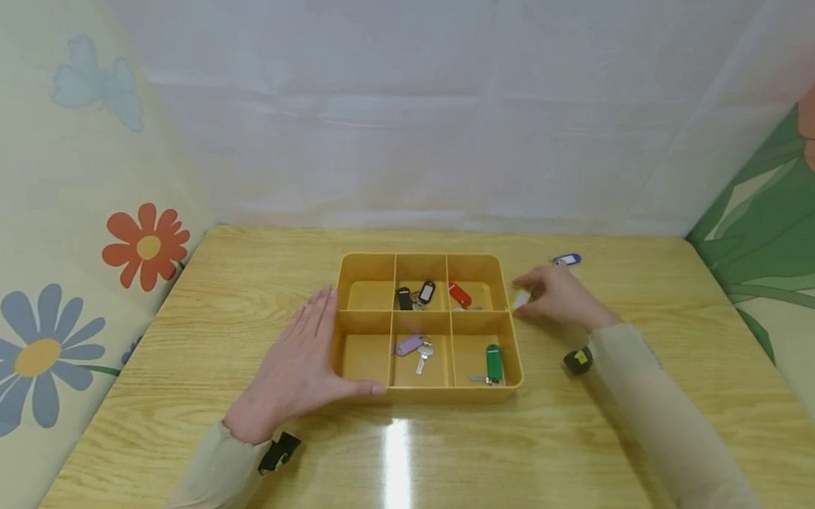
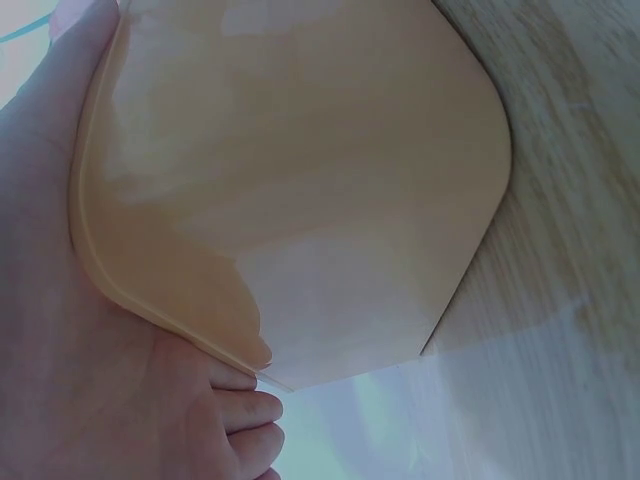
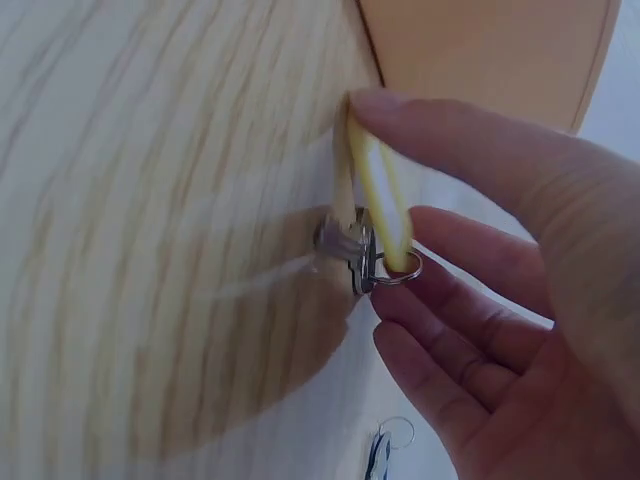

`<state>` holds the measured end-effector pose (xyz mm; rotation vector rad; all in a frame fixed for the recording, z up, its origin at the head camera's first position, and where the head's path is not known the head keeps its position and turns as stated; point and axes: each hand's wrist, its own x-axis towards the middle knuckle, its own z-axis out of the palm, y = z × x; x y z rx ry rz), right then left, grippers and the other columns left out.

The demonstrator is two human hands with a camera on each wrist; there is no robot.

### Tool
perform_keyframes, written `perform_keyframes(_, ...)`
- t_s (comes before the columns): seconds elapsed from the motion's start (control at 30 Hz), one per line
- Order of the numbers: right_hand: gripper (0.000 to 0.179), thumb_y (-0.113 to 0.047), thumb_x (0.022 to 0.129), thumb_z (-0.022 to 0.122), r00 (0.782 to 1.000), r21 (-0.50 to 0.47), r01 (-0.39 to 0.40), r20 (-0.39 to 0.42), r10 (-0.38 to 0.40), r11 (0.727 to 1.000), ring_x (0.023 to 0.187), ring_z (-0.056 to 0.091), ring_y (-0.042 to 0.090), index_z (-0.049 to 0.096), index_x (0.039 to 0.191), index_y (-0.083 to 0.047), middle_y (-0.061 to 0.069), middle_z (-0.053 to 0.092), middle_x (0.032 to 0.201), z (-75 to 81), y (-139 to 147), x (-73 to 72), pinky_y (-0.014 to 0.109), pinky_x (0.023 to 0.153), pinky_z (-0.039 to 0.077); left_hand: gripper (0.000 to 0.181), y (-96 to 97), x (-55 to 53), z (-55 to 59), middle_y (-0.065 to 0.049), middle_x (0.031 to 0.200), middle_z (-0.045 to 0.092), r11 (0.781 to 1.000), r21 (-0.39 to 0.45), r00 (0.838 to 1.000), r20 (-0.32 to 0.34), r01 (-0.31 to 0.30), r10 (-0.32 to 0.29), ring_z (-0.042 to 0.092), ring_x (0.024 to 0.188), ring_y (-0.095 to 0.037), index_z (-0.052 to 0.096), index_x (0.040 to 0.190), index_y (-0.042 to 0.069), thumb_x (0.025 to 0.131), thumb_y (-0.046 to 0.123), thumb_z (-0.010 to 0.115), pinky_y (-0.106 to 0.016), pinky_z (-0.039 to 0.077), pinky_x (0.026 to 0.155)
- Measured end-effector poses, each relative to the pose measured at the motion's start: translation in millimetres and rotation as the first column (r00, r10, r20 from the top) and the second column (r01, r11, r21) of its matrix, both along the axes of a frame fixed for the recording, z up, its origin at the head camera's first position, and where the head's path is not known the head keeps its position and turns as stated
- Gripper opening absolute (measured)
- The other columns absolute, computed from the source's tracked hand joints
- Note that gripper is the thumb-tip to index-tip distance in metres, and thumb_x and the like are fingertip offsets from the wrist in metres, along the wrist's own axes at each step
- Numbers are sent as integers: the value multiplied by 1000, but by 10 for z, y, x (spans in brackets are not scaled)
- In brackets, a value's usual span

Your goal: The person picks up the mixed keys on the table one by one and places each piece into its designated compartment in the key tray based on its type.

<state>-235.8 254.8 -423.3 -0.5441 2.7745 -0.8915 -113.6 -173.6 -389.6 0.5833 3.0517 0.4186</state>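
Observation:
A yellow organizer box [image 1: 453,394] with six compartments stands on the table. My left hand [image 1: 300,363] rests against its left side, fingers straight along the wall and thumb on the front rim. Just off the box's right side, my right hand [image 1: 559,296] pinches a yellow key tag [image 3: 380,190]; a ring and metal key [image 3: 345,240] hang from it. Inside the box lie two black key tags [image 1: 405,299] at back middle, a red key tag [image 1: 459,295] at back right, a purple key tag [image 1: 408,346] at front middle and a green key tag [image 1: 494,364] at front right.
A blue key tag [image 1: 568,259] lies on the wooden table [image 1: 247,290] behind my right hand. White cloth [image 1: 410,134] hangs at the back, and flower-patterned panels [image 1: 42,222] stand at both sides.

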Motion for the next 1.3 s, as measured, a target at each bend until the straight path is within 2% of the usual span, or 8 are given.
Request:
perform_keyframes(0.23, 41, -26, 79, 90, 1000, 45, 14, 2, -14, 999, 92, 57, 24, 77, 111, -4, 6, 66, 99, 3, 47, 15, 40, 81, 50, 151, 2, -1, 8, -15, 168, -8, 1000, -3, 1000, 5, -1, 1, -2, 154, -29, -4, 161, 0, 63, 99, 52, -49, 9, 124)
perform_keyframes(0.57, 15, -11, 91, 77, 1000, 37, -16, -1, 16, 999, 93, 66, 27, 78, 104, -3, 8, 73, 98, 36, 92, 69, 48, 86, 57, 150, -1, 6, 4, -15, 168, -8, 1000, -5, 1000, 5, -2, 2, -4, 154, -28, -12, 160, 5, 63, 99, 52, -48, 8, 124)
perform_keyframes(0.93, 18, -15, 95, 74, 999, 47, 44, 14, -44, 998, 100, 66, 30, 77, 110, -5, 10, 74, 105, 60, 69, 104, 51, 91, 55, 150, -5, 4, -7, -15, 168, -8, 1000, 3, 1000, 8, -7, 7, 0, 154, -31, -11, 161, 5, 62, 99, 53, -50, 10, 124)
perform_keyframes(1.3, 20, -14, 95, 74, 996, 16, 87, -34, -86, 996, 105, 67, 34, 76, 112, -4, 13, 75, 109, 65, 94, 139, 54, 97, 52, 150, -1, 6, -5, -15, 168, -7, 1000, 0, 1000, 2, -1, 1, 2, 154, -34, -11, 161, 5, 63, 99, 52, -49, 10, 124)
